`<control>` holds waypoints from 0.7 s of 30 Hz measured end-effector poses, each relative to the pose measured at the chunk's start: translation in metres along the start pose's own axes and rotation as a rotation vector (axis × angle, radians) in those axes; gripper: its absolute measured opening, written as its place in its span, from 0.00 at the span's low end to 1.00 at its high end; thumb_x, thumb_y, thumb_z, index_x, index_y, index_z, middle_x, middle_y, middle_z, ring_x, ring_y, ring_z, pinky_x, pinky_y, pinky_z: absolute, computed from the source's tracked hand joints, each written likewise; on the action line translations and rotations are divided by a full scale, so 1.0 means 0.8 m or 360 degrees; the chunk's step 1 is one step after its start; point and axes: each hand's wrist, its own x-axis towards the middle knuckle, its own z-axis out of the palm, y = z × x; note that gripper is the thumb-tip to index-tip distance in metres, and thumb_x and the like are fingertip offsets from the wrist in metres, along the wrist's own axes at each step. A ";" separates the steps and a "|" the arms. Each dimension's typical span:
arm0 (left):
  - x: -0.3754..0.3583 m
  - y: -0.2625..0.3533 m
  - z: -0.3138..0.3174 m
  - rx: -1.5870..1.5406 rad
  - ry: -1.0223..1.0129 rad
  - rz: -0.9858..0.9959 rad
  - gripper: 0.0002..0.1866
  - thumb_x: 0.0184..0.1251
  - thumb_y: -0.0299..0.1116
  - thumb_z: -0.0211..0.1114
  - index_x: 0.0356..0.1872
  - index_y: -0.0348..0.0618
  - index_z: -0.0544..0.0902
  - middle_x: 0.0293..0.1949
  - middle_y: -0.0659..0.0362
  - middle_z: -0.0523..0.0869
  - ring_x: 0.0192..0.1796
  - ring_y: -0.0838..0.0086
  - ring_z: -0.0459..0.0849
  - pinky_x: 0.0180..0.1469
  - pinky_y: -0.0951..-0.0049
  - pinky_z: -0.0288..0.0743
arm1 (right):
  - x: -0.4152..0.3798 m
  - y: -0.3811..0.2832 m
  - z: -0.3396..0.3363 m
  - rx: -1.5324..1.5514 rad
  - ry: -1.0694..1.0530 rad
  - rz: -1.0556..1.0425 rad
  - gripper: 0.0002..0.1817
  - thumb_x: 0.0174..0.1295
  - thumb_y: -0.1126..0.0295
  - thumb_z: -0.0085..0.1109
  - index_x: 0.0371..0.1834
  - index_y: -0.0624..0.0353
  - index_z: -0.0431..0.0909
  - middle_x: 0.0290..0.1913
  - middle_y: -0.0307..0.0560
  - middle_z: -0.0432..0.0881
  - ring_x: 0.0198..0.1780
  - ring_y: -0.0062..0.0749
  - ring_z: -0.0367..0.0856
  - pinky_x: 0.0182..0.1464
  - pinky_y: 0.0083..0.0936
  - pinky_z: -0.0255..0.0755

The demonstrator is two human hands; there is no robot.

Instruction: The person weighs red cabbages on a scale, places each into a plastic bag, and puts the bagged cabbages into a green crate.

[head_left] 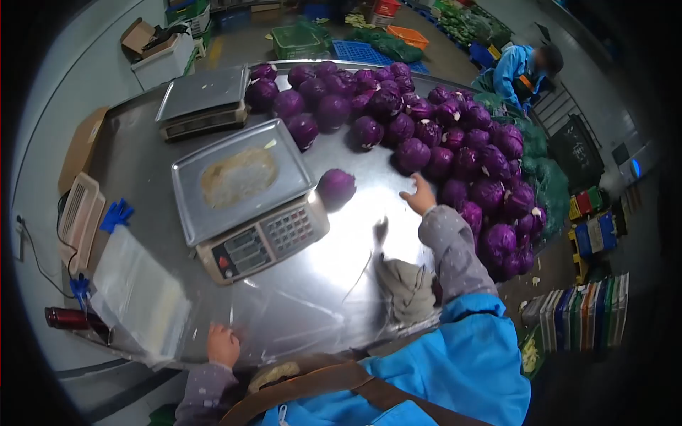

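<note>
At the far left of the shiny steel counter lies a stack of clear plastic bags. Just beside it, the left hand rests on the counter edge with the fingers curled in, and it holds nothing. Further right stands a grey digital scale with a flat metal tray, and a second one is behind it. One round purple cabbage sits alone near the scale, apart from the big pile of purple cabbages. The right hand is open and empty, reaching between the single head and the pile. To do it well, I think the hand should spread wide over one head, because they are round and can roll. A grey cloth lies near the sleeve.
</note>
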 end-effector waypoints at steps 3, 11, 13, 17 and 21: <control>-0.005 -0.002 0.016 -0.0143 0.0020 -0.0178 0.05 0.48 0.25 0.57 0.23 0.37 0.81 0.33 0.49 0.76 0.40 0.54 0.75 0.45 0.57 0.69 | 0.087 -0.009 -0.031 -0.0422 0.0137 0.0031 0.41 0.49 0.61 0.64 0.67 0.54 0.54 0.67 0.57 0.57 0.61 0.54 0.66 0.61 0.39 0.64; 0.000 -0.007 -0.023 0.0041 0.0035 -0.0224 0.10 0.42 0.24 0.58 0.31 0.39 0.78 0.35 0.50 0.77 0.39 0.52 0.74 0.41 0.57 0.69 | 0.155 0.061 0.013 -0.0523 0.0426 -0.0217 0.35 0.57 0.54 0.56 0.66 0.54 0.58 0.64 0.55 0.64 0.62 0.53 0.64 0.62 0.38 0.61; 0.002 -0.003 -0.026 -0.0018 0.0009 -0.0413 0.14 0.42 0.24 0.58 0.35 0.40 0.80 0.38 0.49 0.78 0.40 0.51 0.75 0.41 0.56 0.69 | 0.113 0.069 -0.009 -0.0250 0.0225 -0.0010 0.36 0.55 0.53 0.59 0.65 0.56 0.59 0.62 0.57 0.66 0.61 0.53 0.65 0.61 0.37 0.61; -0.003 0.001 -0.043 0.0188 -0.0064 -0.0142 0.22 0.44 0.23 0.58 0.47 0.41 0.78 0.49 0.47 0.78 0.44 0.51 0.78 0.45 0.58 0.72 | 0.029 0.022 -0.022 0.0100 0.0472 0.0092 0.43 0.46 0.52 0.68 0.62 0.62 0.60 0.56 0.63 0.70 0.58 0.51 0.69 0.60 0.35 0.62; -0.006 0.002 -0.046 0.0180 -0.0330 -0.0367 0.28 0.45 0.22 0.57 0.54 0.43 0.74 0.56 0.50 0.75 0.43 0.55 0.81 0.43 0.58 0.74 | -0.001 0.044 0.014 0.0531 0.0091 0.0245 0.41 0.42 0.54 0.73 0.57 0.60 0.64 0.51 0.54 0.73 0.51 0.42 0.75 0.54 0.33 0.70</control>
